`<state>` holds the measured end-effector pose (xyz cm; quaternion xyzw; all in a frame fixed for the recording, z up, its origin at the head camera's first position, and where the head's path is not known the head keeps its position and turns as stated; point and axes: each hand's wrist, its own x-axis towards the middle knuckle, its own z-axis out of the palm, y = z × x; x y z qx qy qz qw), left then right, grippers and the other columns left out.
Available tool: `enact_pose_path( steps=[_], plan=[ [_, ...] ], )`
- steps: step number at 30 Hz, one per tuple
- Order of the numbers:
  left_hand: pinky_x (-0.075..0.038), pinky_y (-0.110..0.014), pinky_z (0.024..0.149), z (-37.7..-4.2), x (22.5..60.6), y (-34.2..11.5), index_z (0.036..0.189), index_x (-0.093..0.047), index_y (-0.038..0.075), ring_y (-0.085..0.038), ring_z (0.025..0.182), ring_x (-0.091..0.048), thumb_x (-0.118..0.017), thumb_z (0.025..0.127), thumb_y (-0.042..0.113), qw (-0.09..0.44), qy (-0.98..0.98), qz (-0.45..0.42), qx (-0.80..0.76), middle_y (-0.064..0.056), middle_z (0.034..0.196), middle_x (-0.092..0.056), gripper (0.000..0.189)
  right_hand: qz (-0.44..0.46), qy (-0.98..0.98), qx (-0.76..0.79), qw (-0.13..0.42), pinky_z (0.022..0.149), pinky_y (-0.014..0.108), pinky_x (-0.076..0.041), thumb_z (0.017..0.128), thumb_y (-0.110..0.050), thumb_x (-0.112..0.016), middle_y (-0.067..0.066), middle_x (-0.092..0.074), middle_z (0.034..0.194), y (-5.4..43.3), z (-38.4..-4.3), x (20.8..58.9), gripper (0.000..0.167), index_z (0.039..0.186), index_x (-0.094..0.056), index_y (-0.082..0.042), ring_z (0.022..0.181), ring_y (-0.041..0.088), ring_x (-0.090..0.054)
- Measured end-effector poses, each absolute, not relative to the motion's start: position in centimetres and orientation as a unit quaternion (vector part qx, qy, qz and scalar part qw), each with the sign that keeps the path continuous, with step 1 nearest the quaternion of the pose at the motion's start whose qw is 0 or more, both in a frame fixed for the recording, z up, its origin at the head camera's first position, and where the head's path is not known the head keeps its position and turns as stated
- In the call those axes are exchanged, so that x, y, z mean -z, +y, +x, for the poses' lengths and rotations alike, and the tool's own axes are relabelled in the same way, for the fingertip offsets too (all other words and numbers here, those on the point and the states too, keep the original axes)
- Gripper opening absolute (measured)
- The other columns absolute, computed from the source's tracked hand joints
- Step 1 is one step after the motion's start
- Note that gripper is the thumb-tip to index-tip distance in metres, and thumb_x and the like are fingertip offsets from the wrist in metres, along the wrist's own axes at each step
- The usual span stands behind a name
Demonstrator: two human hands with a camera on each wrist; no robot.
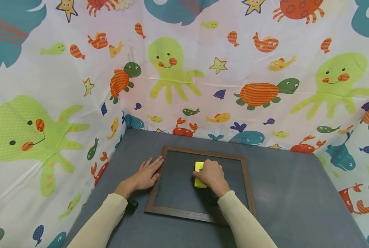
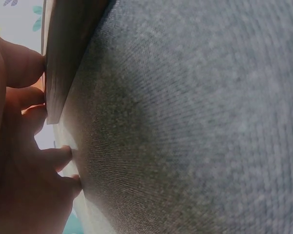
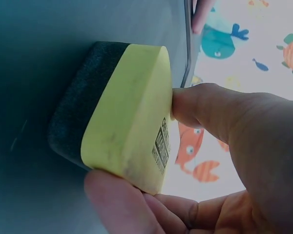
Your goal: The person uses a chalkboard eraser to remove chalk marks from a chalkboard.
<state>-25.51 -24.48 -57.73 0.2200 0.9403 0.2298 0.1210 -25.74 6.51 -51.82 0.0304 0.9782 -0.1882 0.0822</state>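
Observation:
A small blackboard (image 1: 175,187) with a brown wooden frame (image 1: 190,212) lies flat on the grey table. My right hand (image 1: 213,175) grips a yellow board eraser (image 3: 129,112) between thumb and fingers, over the middle of the board. The eraser's dark felt side (image 3: 83,97) faces the board surface. At the frame's left side rests my left hand (image 1: 145,175), its fingers extended and spread. In the left wrist view, the thumb and some fingertips touch the frame's edge (image 2: 63,68), while other fingertips reach the table cloth.
Grey cloth (image 1: 283,196) covers the table around the board. A white curtain (image 1: 190,44) printed with sea animals surrounds the table at the back and both sides. A short pale mark (image 3: 18,135) shows on the board near the eraser.

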Motion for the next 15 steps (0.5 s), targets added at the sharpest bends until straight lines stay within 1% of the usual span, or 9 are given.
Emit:
enact_pose_path(
  steps=[4,9,11,15],
  plan=[
    [-0.007,-0.075,0.132,-25.5,57.7,-24.4,0.176,-0.021,0.009,-0.052,0.168,-0.009,-0.052,0.115,0.021,0.116,0.940,0.222,-0.233,-0.009,0.186,-0.012,0.069,0.038,0.978,0.189,0.078,0.070,0.041,-0.062,0.089,-0.049,-0.088,0.013,-0.066,0.088,8.6,-25.4,51.8,0.059,0.112,-0.070,0.003,0.077,0.029,-0.064],
    [-0.007,-0.075,0.132,-25.4,57.6,-24.3,0.176,-0.021,0.009,-0.052,0.168,-0.009,-0.052,0.115,0.020,0.116,0.941,0.218,-0.230,-0.009,0.185,-0.012,0.069,0.052,0.976,0.197,0.080,0.054,0.034,-0.058,0.091,-0.047,-0.085,0.014,-0.065,0.085,11.4,-24.9,51.8,0.057,0.109,-0.068,0.004,0.069,0.027,-0.065],
    [-0.007,-0.076,0.131,-25.4,57.5,-24.3,0.176,-0.022,0.008,-0.053,0.168,-0.010,-0.052,0.115,0.018,0.114,0.940,0.219,-0.235,-0.010,0.185,-0.014,0.069,0.058,0.975,0.198,0.081,0.049,0.032,-0.056,0.091,-0.046,-0.085,0.015,-0.064,0.084,12.6,-24.6,51.7,0.057,0.108,-0.068,0.005,0.066,0.027,-0.065],
    [-0.007,-0.077,0.130,-25.3,57.5,-24.3,0.176,-0.022,0.007,-0.054,0.168,-0.010,-0.052,0.115,0.018,0.115,0.939,0.222,-0.239,-0.011,0.185,-0.014,0.069,0.065,0.974,0.198,0.088,0.045,0.030,-0.054,0.091,-0.046,-0.085,0.015,-0.063,0.083,14.9,-24.2,51.7,0.057,0.107,-0.066,0.006,0.061,0.026,-0.065]
  ],
)
